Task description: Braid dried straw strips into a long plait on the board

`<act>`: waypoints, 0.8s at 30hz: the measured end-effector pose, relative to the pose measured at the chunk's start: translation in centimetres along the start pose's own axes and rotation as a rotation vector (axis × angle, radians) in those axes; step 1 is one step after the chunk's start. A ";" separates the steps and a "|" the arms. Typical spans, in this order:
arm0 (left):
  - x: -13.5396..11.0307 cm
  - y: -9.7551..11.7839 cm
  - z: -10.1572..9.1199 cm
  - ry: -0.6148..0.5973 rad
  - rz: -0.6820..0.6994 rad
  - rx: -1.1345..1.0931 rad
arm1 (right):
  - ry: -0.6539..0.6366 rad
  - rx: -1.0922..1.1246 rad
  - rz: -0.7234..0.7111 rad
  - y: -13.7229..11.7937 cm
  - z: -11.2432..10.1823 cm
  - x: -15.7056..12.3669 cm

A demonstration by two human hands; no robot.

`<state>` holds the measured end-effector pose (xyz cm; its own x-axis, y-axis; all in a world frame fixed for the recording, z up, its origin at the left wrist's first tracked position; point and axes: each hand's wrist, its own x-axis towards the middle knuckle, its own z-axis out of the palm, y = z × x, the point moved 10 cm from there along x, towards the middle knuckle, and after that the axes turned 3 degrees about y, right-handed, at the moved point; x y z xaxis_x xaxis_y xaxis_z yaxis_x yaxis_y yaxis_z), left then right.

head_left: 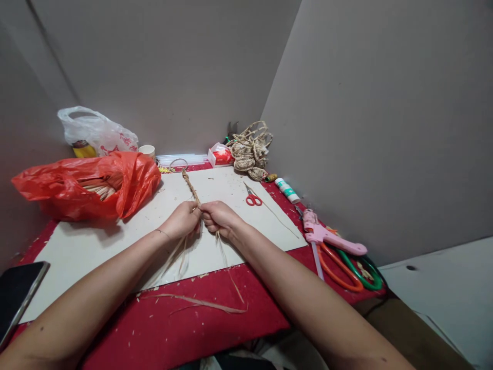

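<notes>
A braided straw cord (189,185) runs from a thin metal ring (178,165) down to my two hands. My left hand (185,220) is closed on the cord's near end, with loose straw strands (174,259) hanging below it. Touching it at the fingertips, my right hand (219,218) pinches the same end, and thin strands trail from its underside. The strands inside my fingers are hidden. Under the work lies a white board (127,246). Red-handled scissors (254,199) rest on it to the right of my hands.
At left, a red plastic bag (134,187) holds straw, with a phone (21,293) nearer me. A bundle of woven straw pieces (248,154) sits at the back. On the right are a pink glue gun (331,239) and large scissors with orange handles (339,272). Grey walls stand close behind and right.
</notes>
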<state>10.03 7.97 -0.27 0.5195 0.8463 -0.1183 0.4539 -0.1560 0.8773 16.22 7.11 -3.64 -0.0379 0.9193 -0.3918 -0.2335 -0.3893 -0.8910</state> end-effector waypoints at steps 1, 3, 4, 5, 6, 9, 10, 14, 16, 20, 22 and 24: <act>-0.1 -0.2 0.3 0.011 0.004 -0.026 | -0.021 0.013 0.010 0.1 0.1 0.1; -0.2 -0.4 1.0 0.042 0.012 -0.079 | -0.057 0.036 0.019 0.3 0.3 0.2; -0.3 -0.4 1.2 0.052 0.010 -0.108 | -0.066 0.039 0.019 0.3 0.3 0.2; -0.4 -0.4 1.5 0.056 0.003 -0.144 | -0.069 0.032 0.021 0.4 0.3 0.3; -0.5 -0.3 1.7 0.053 -0.010 -0.186 | -0.067 0.014 0.024 0.5 0.2 0.3; -0.6 0.1 2.0 -0.030 -0.073 -0.288 | -0.074 -0.024 0.042 0.7 0.0 0.3; -0.6 0.2 1.9 -0.078 -0.103 -0.283 | -0.091 -0.010 0.046 0.7 0.1 0.3; 0.5 -1.2 -1.3 -0.016 -0.169 -0.079 | -0.179 0.094 0.100 0.7 0.5 0.1; 1.2 -1.2 -4.0 0.213 -0.077 -0.047 | -0.199 0.103 0.138 0.8 0.5 -0.1; 1.8 -2.0 -2.7 0.182 -0.063 -0.319 | -0.246 0.081 0.142 0.7 1.0 -0.2; 1.5 -2.1 -0.8 0.053 -0.133 -0.454 | -0.277 0.060 0.121 0.5 1.2 -0.2; 1.0 -1.8 0.1 -0.010 -0.183 -0.476 | -0.285 0.034 0.099 0.3 1.0 -0.2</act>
<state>9.80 9.07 -2.01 0.4702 0.8328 -0.2922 0.1588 0.2458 0.9562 15.20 6.88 -3.60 -0.3318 0.8582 -0.3916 -0.2475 -0.4798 -0.8417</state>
